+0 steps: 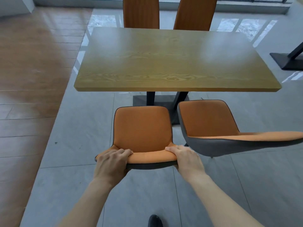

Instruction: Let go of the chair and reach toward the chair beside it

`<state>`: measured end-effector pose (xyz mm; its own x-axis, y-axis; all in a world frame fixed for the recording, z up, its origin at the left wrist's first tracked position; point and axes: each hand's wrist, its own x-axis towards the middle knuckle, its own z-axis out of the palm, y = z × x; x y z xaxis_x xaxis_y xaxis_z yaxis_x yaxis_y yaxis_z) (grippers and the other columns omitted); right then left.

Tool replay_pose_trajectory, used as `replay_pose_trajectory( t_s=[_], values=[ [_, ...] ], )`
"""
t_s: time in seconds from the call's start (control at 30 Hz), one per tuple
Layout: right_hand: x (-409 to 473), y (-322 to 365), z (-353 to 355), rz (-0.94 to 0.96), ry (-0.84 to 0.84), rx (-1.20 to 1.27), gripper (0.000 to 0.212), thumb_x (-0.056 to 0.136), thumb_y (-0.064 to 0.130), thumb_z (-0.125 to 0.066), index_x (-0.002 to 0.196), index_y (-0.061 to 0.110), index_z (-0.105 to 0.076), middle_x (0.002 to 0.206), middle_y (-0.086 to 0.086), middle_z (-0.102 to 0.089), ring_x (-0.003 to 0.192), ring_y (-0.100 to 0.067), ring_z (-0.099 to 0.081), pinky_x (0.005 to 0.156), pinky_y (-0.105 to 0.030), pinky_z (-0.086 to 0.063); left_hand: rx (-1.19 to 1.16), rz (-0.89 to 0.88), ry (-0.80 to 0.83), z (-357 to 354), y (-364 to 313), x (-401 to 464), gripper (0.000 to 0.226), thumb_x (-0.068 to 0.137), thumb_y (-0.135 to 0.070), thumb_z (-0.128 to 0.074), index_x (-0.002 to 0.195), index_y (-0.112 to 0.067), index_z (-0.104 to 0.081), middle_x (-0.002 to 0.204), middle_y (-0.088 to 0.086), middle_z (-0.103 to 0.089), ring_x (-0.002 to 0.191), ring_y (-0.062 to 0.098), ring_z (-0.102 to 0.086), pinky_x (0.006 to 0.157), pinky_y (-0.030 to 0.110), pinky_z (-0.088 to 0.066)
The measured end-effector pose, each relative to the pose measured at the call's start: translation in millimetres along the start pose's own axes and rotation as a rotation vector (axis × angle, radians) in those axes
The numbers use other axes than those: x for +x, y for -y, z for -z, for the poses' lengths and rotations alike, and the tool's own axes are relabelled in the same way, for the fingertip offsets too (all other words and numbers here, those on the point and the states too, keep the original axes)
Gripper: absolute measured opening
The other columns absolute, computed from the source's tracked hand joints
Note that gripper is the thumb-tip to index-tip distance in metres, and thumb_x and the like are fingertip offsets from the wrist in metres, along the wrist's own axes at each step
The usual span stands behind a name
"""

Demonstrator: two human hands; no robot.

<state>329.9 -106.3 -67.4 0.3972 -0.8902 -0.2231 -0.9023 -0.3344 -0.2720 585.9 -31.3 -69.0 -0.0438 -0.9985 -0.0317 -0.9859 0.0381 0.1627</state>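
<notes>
Our left hand (113, 159) and right hand (185, 157) grip the orange chair's (142, 130) backrest; a second chair (211, 126) crowds its right, facing the table (172, 63).

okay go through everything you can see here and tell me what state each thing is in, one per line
Left hand: grips the backrest top of the near chair.
Right hand: grips the same backrest top.
Near chair: upright, facing the table, seat short of the table edge.
Second chair: upright, turned at an angle, untouched.
Two far chairs: upright against the table's far side.
Table: top bare.
</notes>
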Motion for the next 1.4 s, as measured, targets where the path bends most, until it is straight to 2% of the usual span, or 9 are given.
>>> replay_pose_trajectory(
  t_s=[0.37, 0.7, 0.8, 0.87, 0.93, 1.0, 1.1, 1.27, 1.4],
  values=[
    [53.9, -9.1, 6.0, 0.029, -0.007, 0.006, 0.065, 0.084, 0.003, -0.072, 0.137, 0.036, -0.055, 0.108, 0.001, -0.066, 0.098, -0.021, -0.059, 0.081, -0.034, -0.052, 0.019, 0.059, 0.011, 0.8, 15.0, 50.2, 0.037, 0.062, -0.026, -0.085, 0.093, -0.033, -0.066, 0.081, -0.012, -0.069, 0.071, 0.019, -0.065, 0.055, 0.031, -0.049],
    [51.8, -7.4, 5.9, 0.036, 0.001, 0.025, 0.065, 0.084, 0.005, -0.073, 0.138, 0.035, -0.054, 0.11, -0.001, -0.065, 0.104, -0.023, -0.057, 0.088, -0.035, -0.049, 0.029, 0.069, 0.027, 3.2, 11.4, 46.5, 0.039, 0.063, -0.033, -0.085, 0.094, -0.037, -0.063, 0.084, -0.015, -0.068, 0.073, 0.017, -0.064, 0.054, 0.029, -0.039],
    [54.3, -10.4, 8.9, 0.049, 0.037, 0.002, 0.068, 0.083, 0.018, -0.079, 0.141, 0.035, -0.049, 0.117, 0.0, -0.064, 0.109, -0.022, -0.056, 0.092, -0.035, -0.048, 0.002, 0.087, 0.052, 5.3, 12.2, 49.6, 0.039, 0.069, -0.05, -0.08, 0.1, -0.039, -0.06, 0.089, -0.016, -0.068, 0.077, 0.015, -0.062, 0.057, 0.03, -0.034],
    [52.1, -9.7, 15.8, 0.036, 0.103, 0.016, 0.078, 0.08, 0.043, -0.08, 0.147, 0.035, -0.04, 0.128, -0.001, -0.06, 0.119, -0.023, -0.052, 0.102, -0.039, -0.043, -0.031, 0.106, 0.112, 9.2, 12.4, 51.1, 0.047, 0.07, -0.061, -0.074, 0.109, -0.041, -0.056, 0.098, -0.016, -0.067, 0.086, 0.016, -0.061, 0.064, 0.031, -0.038],
    [48.0, -8.8, 26.1, 0.017, 0.202, 0.032, 0.095, 0.073, 0.076, -0.066, 0.152, 0.039, -0.027, 0.145, -0.003, -0.049, 0.135, -0.026, -0.042, 0.115, -0.048, -0.032, -0.052, 0.121, 0.182, 14.2, 12.5, 50.6, 0.062, 0.07, -0.067, -0.071, 0.122, -0.042, -0.05, 0.112, -0.016, -0.064, 0.101, 0.017, -0.057, 0.081, 0.033, -0.043],
    [43.2, -5.2, 39.5, 0.019, 0.292, 0.038, 0.106, 0.067, 0.096, -0.041, 0.154, 0.042, -0.015, 0.159, -0.004, -0.033, 0.146, -0.026, -0.027, 0.12, -0.056, -0.019, -0.071, 0.132, 0.245, 23.8, 12.6, 48.6, 0.078, 0.068, -0.074, -0.066, 0.134, -0.043, -0.04, 0.124, -0.016, -0.058, 0.116, 0.017, -0.051, 0.1, 0.036, -0.038],
    [43.6, 7.7, 60.2, 0.013, 0.324, 0.1, 0.107, 0.065, 0.102, -0.021, 0.154, 0.044, -0.01, 0.164, -0.003, -0.023, 0.15, -0.025, -0.02, 0.122, -0.058, -0.013, -0.099, 0.128, 0.299, 46.2, 13.2, 49.0, 0.091, 0.065, -0.085, -0.055, 0.142, -0.045, -0.029, 0.135, -0.013, -0.052, 0.124, 0.017, -0.045, 0.11, 0.039, -0.031],
    [65.5, 44.2, 93.8, -0.029, 0.27, 0.066, 0.103, 0.07, 0.098, -0.023, 0.154, 0.044, -0.002, 0.167, -0.006, -0.014, 0.152, -0.027, -0.012, 0.122, -0.059, -0.011, -0.109, 0.146, 0.31, 89.3, 38.1, 62.6, 0.105, 0.058, -0.098, -0.033, 0.147, -0.045, -0.02, 0.148, -0.008, -0.042, 0.133, 0.02, -0.037, 0.115, 0.043, -0.022],
    [99.0, 92.8, 116.6, -0.018, 0.234, 0.029, 0.105, 0.069, 0.099, -0.019, 0.155, 0.044, 0.003, 0.168, -0.006, -0.003, 0.153, -0.028, 0.002, 0.121, -0.061, -0.005, -0.087, 0.157, 0.217, 122.1, 86.3, 81.1, 0.102, 0.062, -0.097, -0.033, 0.149, -0.046, -0.015, 0.156, -0.007, -0.031, 0.141, 0.02, -0.027, 0.119, 0.046, -0.012]
  ],
)
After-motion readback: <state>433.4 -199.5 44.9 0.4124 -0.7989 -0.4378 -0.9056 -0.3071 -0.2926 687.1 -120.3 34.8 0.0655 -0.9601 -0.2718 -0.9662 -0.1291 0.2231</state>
